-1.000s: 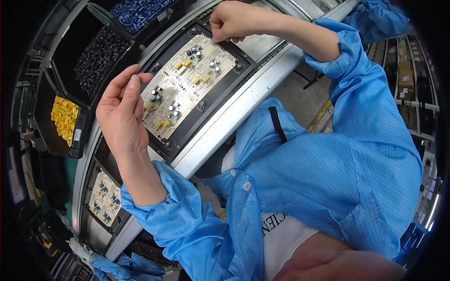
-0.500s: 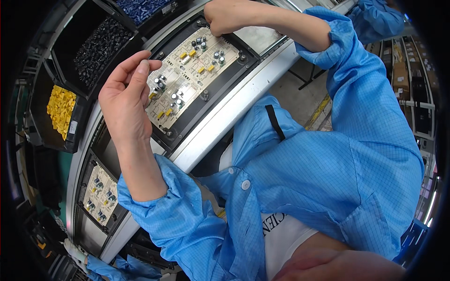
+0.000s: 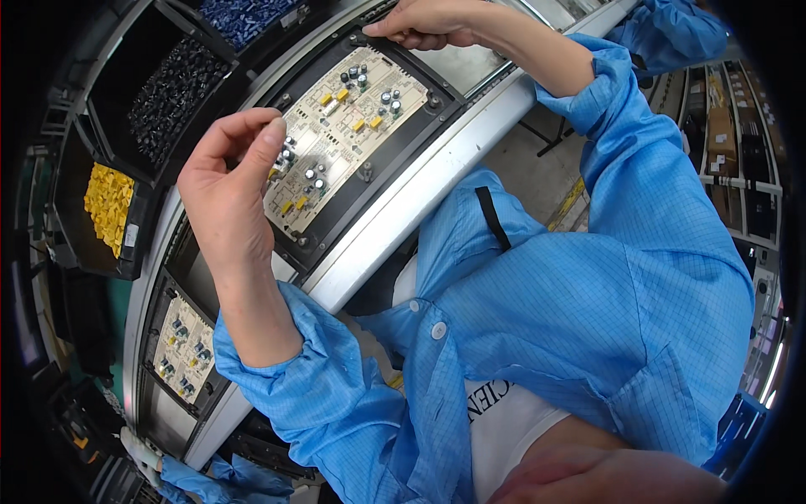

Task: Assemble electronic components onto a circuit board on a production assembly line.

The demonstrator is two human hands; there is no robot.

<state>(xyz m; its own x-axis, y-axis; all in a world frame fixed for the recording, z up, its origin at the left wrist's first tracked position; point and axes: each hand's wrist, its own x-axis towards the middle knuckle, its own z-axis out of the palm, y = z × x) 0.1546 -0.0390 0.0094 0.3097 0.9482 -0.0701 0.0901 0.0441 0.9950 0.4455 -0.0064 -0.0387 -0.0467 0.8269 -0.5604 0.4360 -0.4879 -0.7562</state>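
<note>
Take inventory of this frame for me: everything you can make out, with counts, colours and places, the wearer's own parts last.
circuit boards: two, cream, one centre, one lower left
yellow components: several, on the central board
black frames: two, one around each board
metal rail: one, silver, beside the frames
loose parts: three heaps, yellow, black, blue, in dark bins, upper left
cardboard boxes: several, brown, right-hand shelves
co-workers' sleeves: blue, upper right and lower left
jacket: one, blue, on the wearer
left hand: one, bare, by the central board's left end
right hand: one, bare, at its frame's far edge
</note>
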